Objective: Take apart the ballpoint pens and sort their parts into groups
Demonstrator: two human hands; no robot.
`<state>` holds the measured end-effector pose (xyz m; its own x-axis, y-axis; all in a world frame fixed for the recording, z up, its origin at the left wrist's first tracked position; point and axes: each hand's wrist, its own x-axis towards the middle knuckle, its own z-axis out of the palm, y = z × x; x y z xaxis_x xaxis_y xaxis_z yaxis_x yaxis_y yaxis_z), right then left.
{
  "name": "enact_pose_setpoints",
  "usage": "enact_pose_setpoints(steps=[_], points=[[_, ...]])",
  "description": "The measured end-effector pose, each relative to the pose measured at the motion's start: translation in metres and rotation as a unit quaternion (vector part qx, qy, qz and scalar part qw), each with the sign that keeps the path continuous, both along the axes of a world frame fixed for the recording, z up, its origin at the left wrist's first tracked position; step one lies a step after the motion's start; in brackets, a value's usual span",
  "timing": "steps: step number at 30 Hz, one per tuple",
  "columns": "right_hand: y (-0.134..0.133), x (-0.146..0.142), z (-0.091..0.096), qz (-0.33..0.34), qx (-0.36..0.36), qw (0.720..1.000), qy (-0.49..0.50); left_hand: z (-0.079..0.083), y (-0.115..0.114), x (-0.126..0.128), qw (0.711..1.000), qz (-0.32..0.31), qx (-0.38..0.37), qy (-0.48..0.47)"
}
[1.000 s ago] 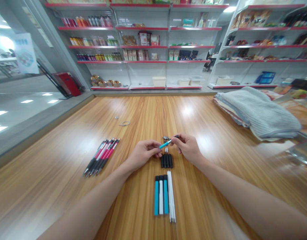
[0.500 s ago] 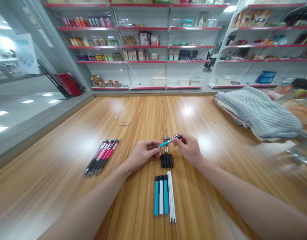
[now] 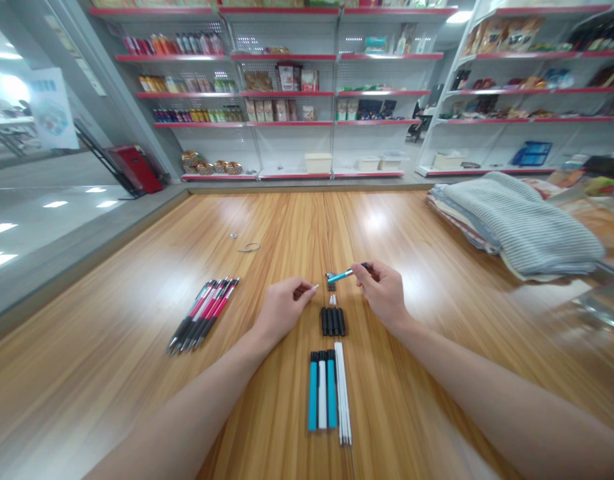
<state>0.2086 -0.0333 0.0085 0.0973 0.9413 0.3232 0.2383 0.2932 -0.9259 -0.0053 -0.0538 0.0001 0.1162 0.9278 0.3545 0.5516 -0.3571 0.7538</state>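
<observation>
My right hand [image 3: 384, 290] pinches a blue pen barrel [image 3: 341, 276] with a dark end; its blue end points left over the small metal parts [image 3: 331, 283]. Between the fingertips of my left hand [image 3: 287, 300] is a small white plastic piece [image 3: 315, 287], apart from the barrel. Below on the table lie two small white pieces [image 3: 333, 300], several black grips [image 3: 333, 321] in a row, and blue and white pen barrels [image 3: 322, 393] with black tops. White ink refills [image 3: 342, 393] lie alongside those barrels.
Several assembled pens [image 3: 203, 315] lie on the wooden table [image 3: 267, 220] at the left. A thin looped wire or strip [image 3: 249, 247] is farther back. Folded cloths [image 3: 517, 220] are piled at the right. Stocked shelves [image 3: 287, 93] stand beyond the table.
My hands have moved apart. The barrel has shifted right and up with my right hand, away from my left fingers, where a small white piece now shows.
</observation>
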Motion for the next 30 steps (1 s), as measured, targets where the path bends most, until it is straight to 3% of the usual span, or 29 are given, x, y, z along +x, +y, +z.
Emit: enact_pose_setpoints(steps=[4, 9, 16, 23, 30], points=[[0.0016, 0.0015, -0.0021, -0.01, 0.001, 1.0, 0.0, 0.0017, -0.0021, 0.0003, 0.993, 0.0, 0.056, 0.103], [0.0025, 0.0021, -0.0036, -0.016, 0.0, 1.0, 0.008, 0.0005, -0.0023, -0.001, 0.988, 0.006, 0.057, 0.143], [0.0029, 0.0017, -0.005, -0.008, -0.005, 1.0, 0.016, -0.002, -0.0015, -0.0015, 0.988, 0.016, 0.065, 0.142], [-0.0005, 0.0009, -0.0035, 0.065, -0.026, 0.997, 0.039, 0.0022, -0.0044, 0.0001, 0.987, -0.003, 0.057, 0.151], [0.0008, 0.0028, -0.0046, 0.059, -0.043, 0.994, 0.079, 0.0058, -0.0071, -0.0004, 0.984, -0.04, 0.052, 0.166]])
